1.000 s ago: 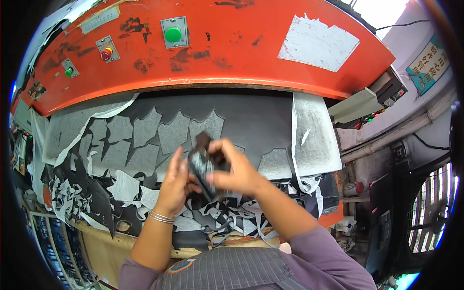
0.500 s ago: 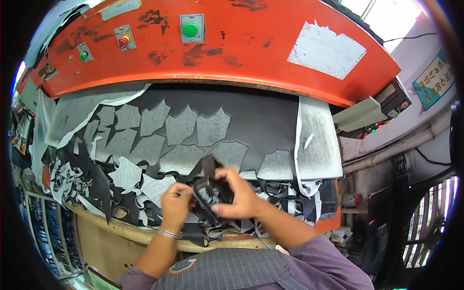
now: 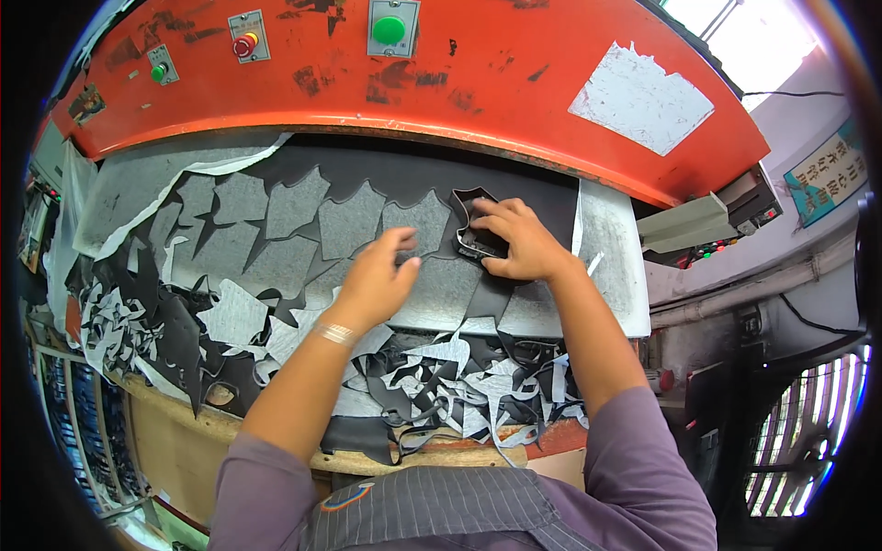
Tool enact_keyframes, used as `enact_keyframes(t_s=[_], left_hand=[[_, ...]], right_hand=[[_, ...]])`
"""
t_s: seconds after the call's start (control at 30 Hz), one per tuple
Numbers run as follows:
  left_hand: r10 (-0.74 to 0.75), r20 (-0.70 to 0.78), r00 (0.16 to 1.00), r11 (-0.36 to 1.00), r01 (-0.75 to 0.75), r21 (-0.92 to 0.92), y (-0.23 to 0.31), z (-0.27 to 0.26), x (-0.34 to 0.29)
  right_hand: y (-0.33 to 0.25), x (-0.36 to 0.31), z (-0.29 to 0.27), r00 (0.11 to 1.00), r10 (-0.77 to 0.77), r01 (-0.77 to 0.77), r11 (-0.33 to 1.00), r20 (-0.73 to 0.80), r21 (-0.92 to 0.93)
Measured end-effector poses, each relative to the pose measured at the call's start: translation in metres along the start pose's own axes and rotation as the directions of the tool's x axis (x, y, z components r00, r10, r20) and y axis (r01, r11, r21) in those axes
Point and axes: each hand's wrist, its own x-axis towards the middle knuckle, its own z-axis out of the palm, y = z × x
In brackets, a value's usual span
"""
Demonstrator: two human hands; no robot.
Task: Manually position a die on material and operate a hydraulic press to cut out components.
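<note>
My right hand grips a dark steel-rule cutting die, fingers over its far edge and thumb at the near side. The die is an open-walled shape, set on a black sheet of leather-like material, just right of a row of cut-out shapes. Through those cut-outs shows the grey, worn cutting board. Over the near part of the board, to the left of the die, my left hand is held with its fingers apart and nothing in them.
An orange press beam with green and red buttons spans the far side. Black and pale scraps heap along the near edge, above a wooden ledge. A control box stands at the right.
My right hand has carried the die away from me and rightward, from over the scraps onto the black sheet. My left hand has come off it, moved forward and opened.
</note>
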Motion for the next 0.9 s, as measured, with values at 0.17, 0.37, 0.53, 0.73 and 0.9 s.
enact_keyframes(t_s=[0.17,0.37,0.53,0.73,0.9], left_hand=[[0.237,0.011,0.972,0.960,-0.236,0.149,-0.021,0.054,0.024],[0.314,-0.001,0.950,0.919,-0.304,0.250,-0.024,0.066,0.023],[0.296,-0.024,0.955,0.932,-0.283,0.226,-0.024,0.063,0.022],[0.285,-0.033,0.958,0.946,-0.275,0.172,-0.023,0.062,0.026],[0.309,-0.043,0.950,0.937,-0.296,0.183,-0.020,0.057,0.026]], right_hand=[[-0.024,-0.045,0.038,0.868,0.412,-0.424,0.905,-0.278,0.019],[-0.039,-0.039,0.055,0.745,0.534,-0.547,0.832,-0.399,0.092],[-0.044,-0.032,0.057,0.742,0.497,-0.531,0.846,-0.450,0.059],[-0.041,-0.031,0.056,0.754,0.477,-0.531,0.848,-0.451,0.009],[-0.043,-0.026,0.053,0.763,0.468,-0.523,0.852,-0.446,0.000]])
